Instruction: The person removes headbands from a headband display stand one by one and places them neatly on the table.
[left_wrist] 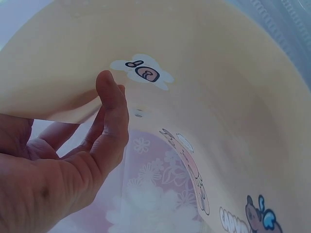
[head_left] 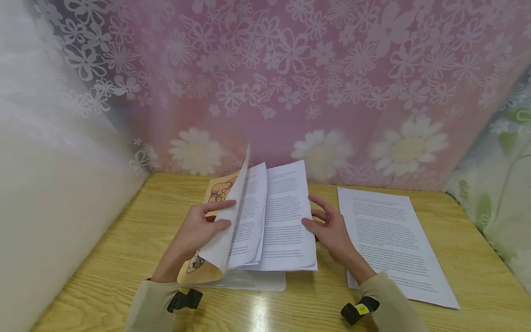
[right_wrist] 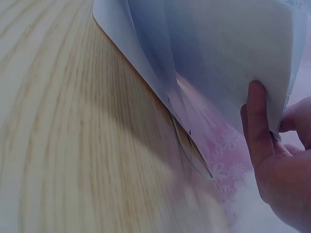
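A folder with an orange cartoon cover point(head_left: 201, 275) stands partly opened on the table, its cover curling up. My left hand point(head_left: 199, 230) pinches the edge of this cover between thumb and fingers; in the left wrist view the cover point(left_wrist: 209, 77) bows widely above the hand point(left_wrist: 73, 165). Printed sheets point(head_left: 288, 216) fan out to the right of the folder, tilted up. Their right edge is pinched by my right hand point(head_left: 332, 230). More printed pages point(head_left: 249, 212) lie between them and the cover. From the right wrist, the sheets' blank back point(right_wrist: 228, 58) shows above the table.
To the right, a stack of printed paper point(head_left: 390, 244) lies flat on the wooden table point(head_left: 103, 258), close to my right wrist. A pale back part of the folder point(head_left: 265, 280) rests under the sheets. Flowered curtain point(head_left: 265, 92) hangs behind the table's far edge.
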The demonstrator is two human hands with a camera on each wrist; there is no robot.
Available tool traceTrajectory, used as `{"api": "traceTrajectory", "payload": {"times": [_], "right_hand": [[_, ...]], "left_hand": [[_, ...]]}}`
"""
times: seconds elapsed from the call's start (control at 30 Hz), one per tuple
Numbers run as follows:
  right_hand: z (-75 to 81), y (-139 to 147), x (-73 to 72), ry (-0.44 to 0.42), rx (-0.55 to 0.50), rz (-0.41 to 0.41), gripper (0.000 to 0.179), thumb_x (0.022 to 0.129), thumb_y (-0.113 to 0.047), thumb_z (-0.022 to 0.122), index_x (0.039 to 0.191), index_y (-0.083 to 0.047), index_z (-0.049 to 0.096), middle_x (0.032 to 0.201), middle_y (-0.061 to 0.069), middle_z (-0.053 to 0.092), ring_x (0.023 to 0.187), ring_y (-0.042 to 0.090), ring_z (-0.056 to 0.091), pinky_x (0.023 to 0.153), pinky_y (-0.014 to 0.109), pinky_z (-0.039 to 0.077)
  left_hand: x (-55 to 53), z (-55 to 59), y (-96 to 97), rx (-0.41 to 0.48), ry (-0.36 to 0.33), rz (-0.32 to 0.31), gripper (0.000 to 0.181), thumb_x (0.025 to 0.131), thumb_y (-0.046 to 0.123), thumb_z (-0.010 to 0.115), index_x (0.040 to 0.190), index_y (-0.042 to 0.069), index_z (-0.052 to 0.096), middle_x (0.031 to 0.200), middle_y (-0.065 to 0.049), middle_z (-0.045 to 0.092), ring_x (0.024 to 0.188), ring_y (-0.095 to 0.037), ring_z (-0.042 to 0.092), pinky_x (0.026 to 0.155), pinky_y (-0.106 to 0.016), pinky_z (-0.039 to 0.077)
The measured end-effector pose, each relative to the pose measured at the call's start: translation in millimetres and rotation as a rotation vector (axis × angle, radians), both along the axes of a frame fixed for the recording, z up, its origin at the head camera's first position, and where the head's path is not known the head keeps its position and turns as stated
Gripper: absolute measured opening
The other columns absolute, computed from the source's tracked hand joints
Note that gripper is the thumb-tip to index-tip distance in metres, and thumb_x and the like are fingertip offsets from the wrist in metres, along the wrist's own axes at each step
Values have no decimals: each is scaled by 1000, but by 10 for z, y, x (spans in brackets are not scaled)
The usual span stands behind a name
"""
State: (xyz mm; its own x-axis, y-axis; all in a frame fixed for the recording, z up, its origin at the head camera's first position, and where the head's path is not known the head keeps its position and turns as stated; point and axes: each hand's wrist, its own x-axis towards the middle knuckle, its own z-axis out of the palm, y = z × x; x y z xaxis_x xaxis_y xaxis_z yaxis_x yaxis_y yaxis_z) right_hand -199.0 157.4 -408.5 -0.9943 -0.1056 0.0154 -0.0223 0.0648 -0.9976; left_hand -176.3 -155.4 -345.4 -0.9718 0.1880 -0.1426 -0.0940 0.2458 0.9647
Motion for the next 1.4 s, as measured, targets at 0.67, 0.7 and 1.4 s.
{"api": "traceTrajectory", "payload": {"times": [0.67,0.7,1.4], "right_hand": [[-25,-204,-46,-19,-36,12,62,88,-7,64,141,-28,41,123,18,61,87,23,70,60,36,58],[-30,-215,-52,-18,-36,18,62,88,-7,64,142,-27,41,123,18,61,87,24,70,61,36,58],[-50,-435,-74,-71,-1,3,59,89,-12,64,140,-32,41,122,13,62,90,24,70,66,38,59]], "left_hand": [[-13,12,-7,-7,-31,6,45,87,10,60,129,27,59,105,-21,64,73,-26,68,59,-41,57],[-15,10,-8,-4,-30,7,45,87,9,60,129,27,59,106,-21,64,73,-26,68,59,-41,57],[-1,19,-13,4,-9,-9,46,86,9,61,129,24,59,110,-23,62,75,-24,67,61,-39,57]]}}
